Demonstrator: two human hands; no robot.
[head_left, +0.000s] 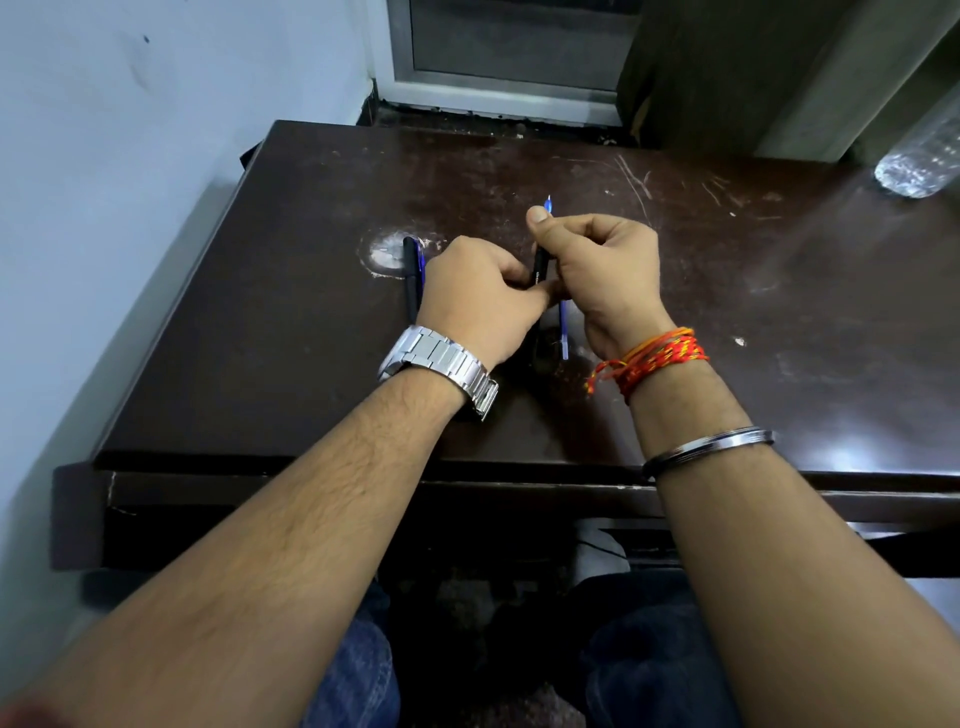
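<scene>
Dark desk (291, 374): L hand (478, 291) & R hand (605, 270) both pinch black pen (540, 266) w/ fingers (540, 222).

Scratched dark table (727, 312), clear plastic bottle (919, 161) far right, window (498, 78) behind

The left hand (478, 283) and right hand (602, 270) are holding a pen (540, 265) over the middle of the tabletop (260, 338). A second pen (411, 275) is lying just left of them, a refill (563, 332) under them, a bottle (919, 156) far right.

Left hand (478, 291): is curling, fingertips pinching the pen (540, 267) low.
Right hand (605, 265): is gripping it higher, thumb up.
Forearms: are converging forward.
</scene>
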